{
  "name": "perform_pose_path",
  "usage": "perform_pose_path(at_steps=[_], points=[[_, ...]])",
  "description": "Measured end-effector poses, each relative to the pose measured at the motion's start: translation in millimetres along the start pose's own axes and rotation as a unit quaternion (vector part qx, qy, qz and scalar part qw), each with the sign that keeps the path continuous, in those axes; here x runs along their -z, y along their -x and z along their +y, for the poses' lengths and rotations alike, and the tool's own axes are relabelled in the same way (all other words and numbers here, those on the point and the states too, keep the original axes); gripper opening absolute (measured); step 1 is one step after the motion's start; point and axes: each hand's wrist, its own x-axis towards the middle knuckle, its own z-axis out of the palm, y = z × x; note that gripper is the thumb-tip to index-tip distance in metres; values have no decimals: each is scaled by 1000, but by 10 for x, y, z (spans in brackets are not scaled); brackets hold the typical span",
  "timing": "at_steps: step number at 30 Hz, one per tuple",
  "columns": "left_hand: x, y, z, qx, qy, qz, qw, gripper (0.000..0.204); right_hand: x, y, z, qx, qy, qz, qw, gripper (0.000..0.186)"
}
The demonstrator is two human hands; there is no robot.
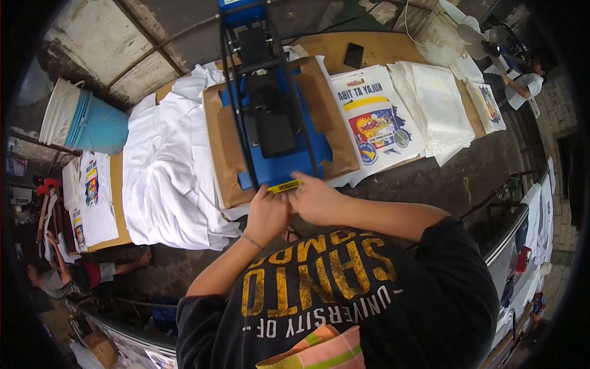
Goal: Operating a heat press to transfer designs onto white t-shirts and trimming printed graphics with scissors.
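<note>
A heat press (pixel 270 117) with a blue plate and a black tubular frame stands in front of me, lowered over brown paper (pixel 218 147). The front bar of its handle (pixel 284 187) carries a yellow label. My left hand (pixel 267 215) is closed around the left end of that bar. Beside it, my right hand (pixel 316 200) grips the right end, fingers wrapped over. White cloth shows below the paper's front edge. Whatever lies under the plate is hidden. To the right lies a stack of printed transfer sheets (pixel 376 120) with a colourful paint-bucket design.
White shirts (pixel 163 160) are heaped left of the press. Nested buckets (pixel 101 123) stand behind them. More pale sheets (pixel 433 107), a phone (pixel 353 55) and a clear tub (pixel 437 37) are on the right. Other people sit at far left and far right.
</note>
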Motion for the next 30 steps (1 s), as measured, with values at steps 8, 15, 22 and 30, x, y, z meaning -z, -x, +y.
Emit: perform_pose_path(at_steps=[8,15,22,30], points=[[204,-269,378,153,48,5,987,28,-65,382,2729,-236,-341,436,798,13],[249,-526,581,305,-3,-36,952,21,-1807,292,5743,-672,-190,138,702,96],[176,-630,549,345,-17,-57,937,22,-1885,9,6143,-786,-225,62,573,104],[203,-683,536,351,-35,-87,932,29,-2001,-136,5999,-736,-148,91,655,96]])
